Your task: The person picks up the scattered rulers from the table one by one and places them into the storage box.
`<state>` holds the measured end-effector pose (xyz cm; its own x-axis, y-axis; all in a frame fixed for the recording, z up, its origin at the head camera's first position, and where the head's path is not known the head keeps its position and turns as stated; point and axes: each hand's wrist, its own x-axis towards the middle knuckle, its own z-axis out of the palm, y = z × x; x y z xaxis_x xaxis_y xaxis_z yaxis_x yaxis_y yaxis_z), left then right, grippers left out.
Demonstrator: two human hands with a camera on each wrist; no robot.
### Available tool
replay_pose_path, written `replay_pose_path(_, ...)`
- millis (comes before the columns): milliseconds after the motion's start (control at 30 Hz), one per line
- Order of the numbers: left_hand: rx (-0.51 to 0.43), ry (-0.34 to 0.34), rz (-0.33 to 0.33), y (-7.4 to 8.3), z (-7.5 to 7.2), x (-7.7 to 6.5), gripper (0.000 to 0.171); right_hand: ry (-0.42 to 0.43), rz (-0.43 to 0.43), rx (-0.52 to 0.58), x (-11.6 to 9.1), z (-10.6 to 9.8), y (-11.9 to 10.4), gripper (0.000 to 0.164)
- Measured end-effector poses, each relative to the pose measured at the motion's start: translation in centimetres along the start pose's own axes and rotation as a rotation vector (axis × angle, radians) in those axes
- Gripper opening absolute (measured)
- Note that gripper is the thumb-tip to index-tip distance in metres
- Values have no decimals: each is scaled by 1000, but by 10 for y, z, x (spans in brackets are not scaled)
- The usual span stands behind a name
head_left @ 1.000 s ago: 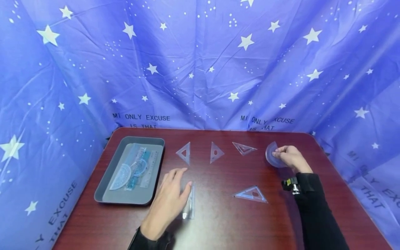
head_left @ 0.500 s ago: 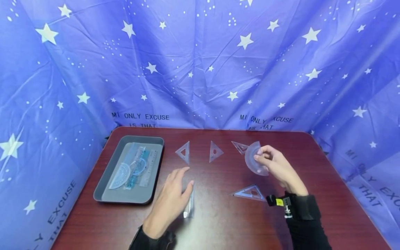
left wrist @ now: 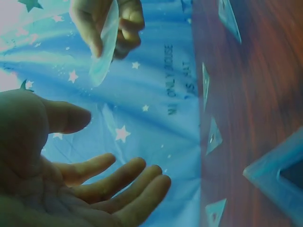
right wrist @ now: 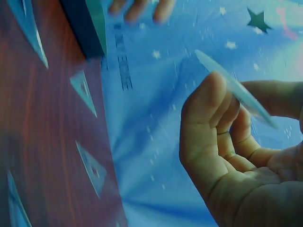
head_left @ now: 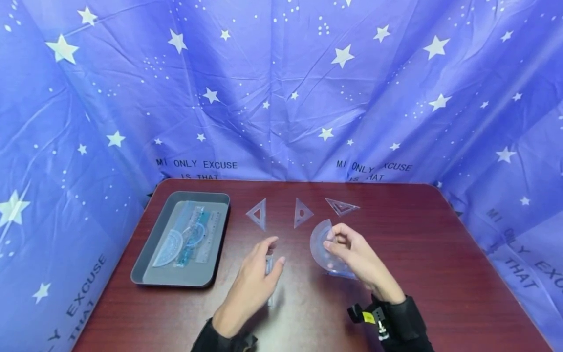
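My right hand (head_left: 360, 256) pinches a clear half-round protractor (head_left: 319, 247) by its straight edge, thumb on one face and fingers on the other. In the right wrist view the protractor (right wrist: 236, 90) shows nearly edge-on, held up off the table. To its left, my left hand (head_left: 252, 281) is spread, palm facing the protractor, with nothing in it; the left wrist view shows its fingers (left wrist: 128, 182) loosely extended. A set square (head_left: 269, 266) lies partly hidden under the left hand. Another set square (head_left: 340, 275) is mostly covered by the protractor and right hand.
A grey tray (head_left: 138, 266) at the left holds a protractor (head_left: 168, 248) and several rulers (head_left: 206, 244). Along the back of the table lie a set square (head_left: 258, 214), a second set square (head_left: 302, 213) and a third set square (head_left: 342, 207). A starry blue curtain (head_left: 281, 98) surrounds the table.
My right hand has carried the protractor leftward and nearer from the table's back right. My left hand has shifted slightly right, staying spread.
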<state>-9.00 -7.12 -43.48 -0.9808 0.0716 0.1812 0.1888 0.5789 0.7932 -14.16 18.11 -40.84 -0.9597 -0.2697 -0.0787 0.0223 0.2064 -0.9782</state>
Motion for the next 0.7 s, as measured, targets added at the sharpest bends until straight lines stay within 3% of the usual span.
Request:
replay_pose_path(267, -511, -86, -97, 2, 9, 4, 46, -62, 11, 69, -5, 28, 2, 22)
replay_pose_path(400, -691, -107, -112, 5, 14, 5, 46, -84, 26, 95, -5, 37, 4, 21)
replay_pose_path(700, -689, -75, -101, 11, 22, 5, 38, -99, 14, 131, -3, 48, 6, 20)
